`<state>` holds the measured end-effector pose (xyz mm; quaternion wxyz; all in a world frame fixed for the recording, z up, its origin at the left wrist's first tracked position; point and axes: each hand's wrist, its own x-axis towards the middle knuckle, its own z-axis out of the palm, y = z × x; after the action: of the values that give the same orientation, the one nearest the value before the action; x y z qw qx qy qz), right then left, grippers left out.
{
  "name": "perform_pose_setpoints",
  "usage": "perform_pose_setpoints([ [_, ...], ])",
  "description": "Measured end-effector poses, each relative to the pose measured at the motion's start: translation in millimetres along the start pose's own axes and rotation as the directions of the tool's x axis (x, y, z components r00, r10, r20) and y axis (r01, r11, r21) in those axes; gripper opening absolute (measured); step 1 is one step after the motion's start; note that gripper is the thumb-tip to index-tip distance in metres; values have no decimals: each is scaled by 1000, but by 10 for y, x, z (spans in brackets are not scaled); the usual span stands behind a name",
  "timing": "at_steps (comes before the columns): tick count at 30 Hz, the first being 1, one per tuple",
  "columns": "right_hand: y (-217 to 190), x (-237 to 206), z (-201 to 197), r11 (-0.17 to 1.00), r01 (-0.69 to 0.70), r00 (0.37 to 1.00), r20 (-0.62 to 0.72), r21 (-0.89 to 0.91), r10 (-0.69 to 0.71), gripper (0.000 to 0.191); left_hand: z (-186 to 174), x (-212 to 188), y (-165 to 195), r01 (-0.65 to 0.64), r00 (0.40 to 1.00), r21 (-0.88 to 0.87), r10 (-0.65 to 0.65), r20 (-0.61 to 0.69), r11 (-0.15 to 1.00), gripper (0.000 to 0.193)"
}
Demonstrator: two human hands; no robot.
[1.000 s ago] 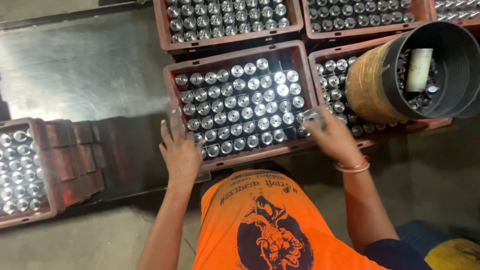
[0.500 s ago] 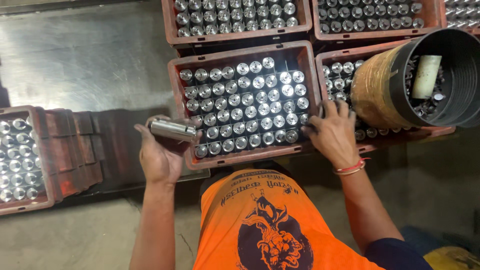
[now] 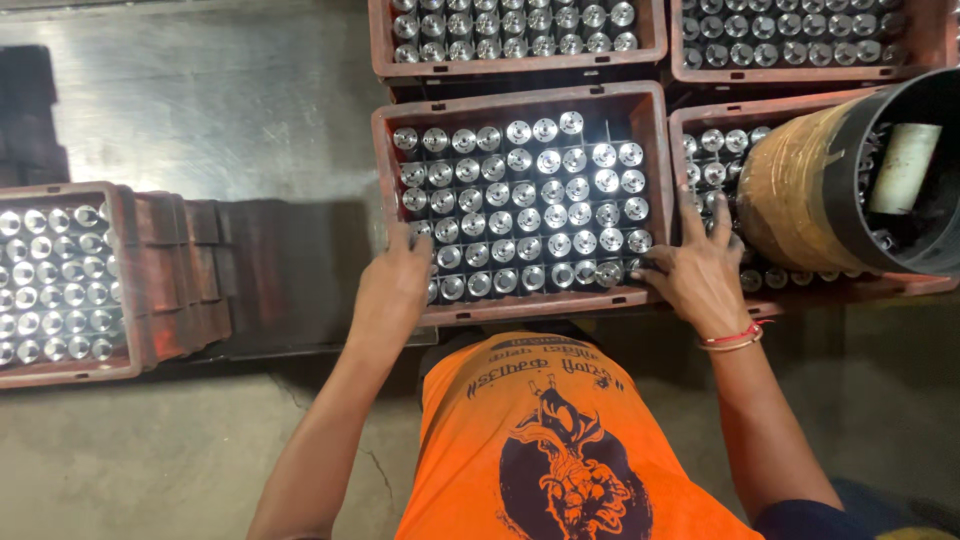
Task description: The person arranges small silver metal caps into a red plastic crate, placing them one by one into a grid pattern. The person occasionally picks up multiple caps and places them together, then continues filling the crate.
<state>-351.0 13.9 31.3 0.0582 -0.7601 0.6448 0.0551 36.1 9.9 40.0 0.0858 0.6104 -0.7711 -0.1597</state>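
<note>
A reddish-brown plastic crate [image 3: 540, 305] stands in front of me, filled with rows of upright shiny metal cylinders [image 3: 530, 190]. My left hand [image 3: 395, 285] lies over the crate's front left corner, fingers curled down onto the cylinders there; whatever is under the palm is hidden. My right hand [image 3: 700, 270] rests on the front right corner with fingers spread over the rim, the thumb touching a cylinder in the front row. A red and gold bangle sits on that wrist.
A black drum wrapped in brown tape [image 3: 810, 190] lies on its side on the crate to the right [image 3: 690, 125], a white tube [image 3: 905, 165] inside it. More full crates stand behind [image 3: 515, 65] and at the left [image 3: 125, 290]. The steel tabletop [image 3: 200, 110] is bare at the upper left.
Half a second ago my left hand held a metal cylinder beside the crate; it has moved right onto the front left corner and the cylinder is out of sight. My right hand stayed at the right corner.
</note>
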Motion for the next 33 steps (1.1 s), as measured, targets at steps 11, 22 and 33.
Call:
perform_pose_setpoints([
  [11,210,-79,-26,981,151,981,-143,120,-134,23,326,44,-37,-23,1000,291,27,-8,957,7],
  [22,144,-275,-109,-77,-219,929,232,973,290,33,540,76,198,71,986,164,-44,-158,984,26],
  [33,-158,-183,-279,959,3,997,-79,284,20,27,315,-58,31,3,940,-182,-66,-336,983,21],
])
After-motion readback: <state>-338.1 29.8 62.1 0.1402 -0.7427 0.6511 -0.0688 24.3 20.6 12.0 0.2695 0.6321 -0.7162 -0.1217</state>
